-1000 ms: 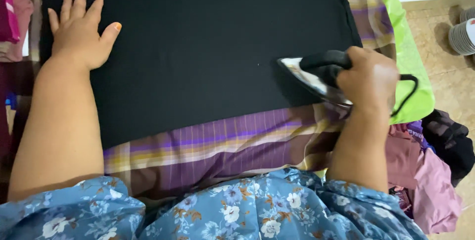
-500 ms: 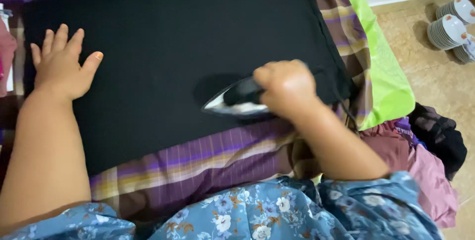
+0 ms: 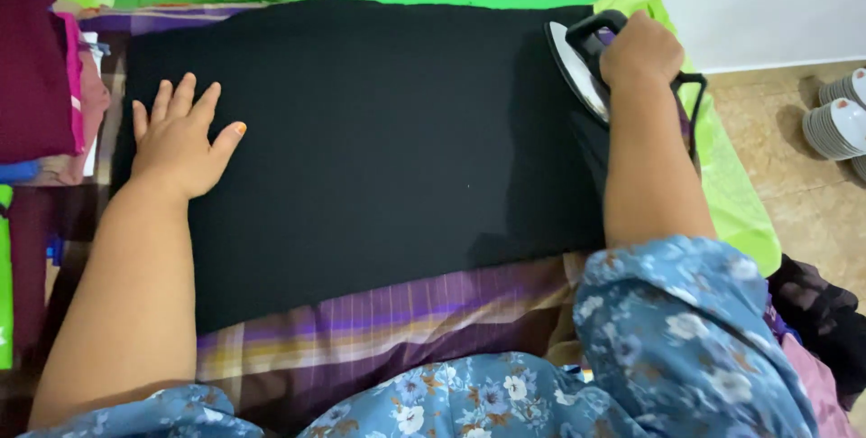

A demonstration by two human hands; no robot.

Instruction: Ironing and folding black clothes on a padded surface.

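Two plate stacks (image 3: 837, 122) beside iron (image 3: 582, 64)

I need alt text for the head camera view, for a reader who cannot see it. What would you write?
Seen from above, a person's right hand grips the black handle of an iron at the far right corner of a black cloth, while the left hand lies flat on the cloth's left side. The cloth lies on a purple striped fabric; folded clothes are stacked at left.

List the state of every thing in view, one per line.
Black cloth: spread flat, smooth.
Iron: tipped on its side at the cloth's far right corner, gripped.
Right hand: closed on the iron's handle.
Left hand: open, flat on the cloth.
Plates: stacked on the floor.
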